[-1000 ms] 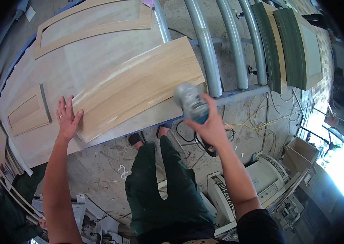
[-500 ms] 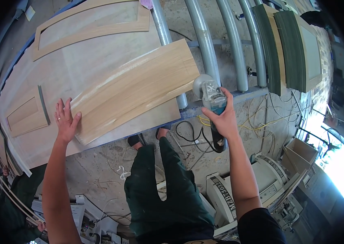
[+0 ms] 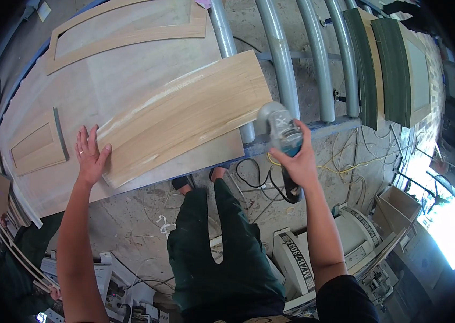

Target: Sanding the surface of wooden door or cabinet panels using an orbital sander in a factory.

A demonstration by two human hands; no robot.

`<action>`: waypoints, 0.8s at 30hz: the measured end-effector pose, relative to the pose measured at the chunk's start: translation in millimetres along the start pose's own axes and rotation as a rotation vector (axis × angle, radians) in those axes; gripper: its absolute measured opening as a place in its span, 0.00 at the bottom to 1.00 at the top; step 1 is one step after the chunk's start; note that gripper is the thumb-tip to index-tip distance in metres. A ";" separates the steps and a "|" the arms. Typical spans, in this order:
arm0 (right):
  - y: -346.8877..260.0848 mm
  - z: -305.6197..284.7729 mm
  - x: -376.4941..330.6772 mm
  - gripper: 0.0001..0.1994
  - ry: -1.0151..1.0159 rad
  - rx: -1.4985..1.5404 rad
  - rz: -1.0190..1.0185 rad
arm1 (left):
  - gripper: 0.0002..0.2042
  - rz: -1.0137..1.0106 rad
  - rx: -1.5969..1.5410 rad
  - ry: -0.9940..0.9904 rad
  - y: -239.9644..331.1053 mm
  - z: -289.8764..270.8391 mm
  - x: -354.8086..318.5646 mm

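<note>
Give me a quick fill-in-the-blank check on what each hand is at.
1. The power tool is in the ____ hand.
2. The left hand is at the plain wooden panel's ____ (left/right) end.
3. The person's trousers are dark ____.
Missing words: right; left; green.

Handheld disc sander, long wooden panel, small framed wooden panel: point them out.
Handheld disc sander [image 3: 284,133]: head view, on its housing, ahead of the right hand [image 3: 295,160].
Long wooden panel [image 3: 185,119]: head view, middle of its face.
Small framed wooden panel [image 3: 36,146]: head view, on its inner field.
</note>
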State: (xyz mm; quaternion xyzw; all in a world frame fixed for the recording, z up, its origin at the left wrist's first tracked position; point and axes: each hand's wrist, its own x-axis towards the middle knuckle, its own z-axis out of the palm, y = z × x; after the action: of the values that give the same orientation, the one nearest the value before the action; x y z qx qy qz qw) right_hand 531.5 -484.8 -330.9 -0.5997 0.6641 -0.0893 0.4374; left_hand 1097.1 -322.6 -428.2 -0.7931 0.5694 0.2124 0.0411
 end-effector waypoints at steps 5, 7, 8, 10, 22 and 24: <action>-4.9 17.7 -9.9 0.48 0.109 0.028 -0.018 | 0.38 -0.009 0.017 0.003 -5.1 1.2 -0.9; -29.4 39.2 -26.7 0.48 -0.024 0.029 0.057 | 0.39 -0.017 -0.006 0.008 -12.4 0.9 -3.2; -36.9 51.1 -34.9 0.48 -0.030 0.030 0.055 | 0.39 -0.023 -0.004 0.007 -9.9 0.2 -2.1; -48.2 72.0 -49.9 0.48 -0.155 -0.028 0.001 | 0.39 -0.027 -0.008 -0.025 1.0 -1.3 -0.6; -70.5 100.7 -50.0 0.48 -0.280 -0.073 -0.094 | 0.40 -0.034 -0.021 -0.029 -3.0 -0.4 -0.5; -72.8 87.5 -49.0 0.48 -0.246 -0.085 -0.036 | 0.40 -0.044 -0.023 -0.034 -1.8 -0.8 -1.5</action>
State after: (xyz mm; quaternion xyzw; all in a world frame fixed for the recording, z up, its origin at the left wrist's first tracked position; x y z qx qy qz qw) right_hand 639.0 -425.7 -313.5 -0.6361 0.5976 0.0055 0.4880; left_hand 1098.6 -320.9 -427.2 -0.8023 0.5484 0.2312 0.0464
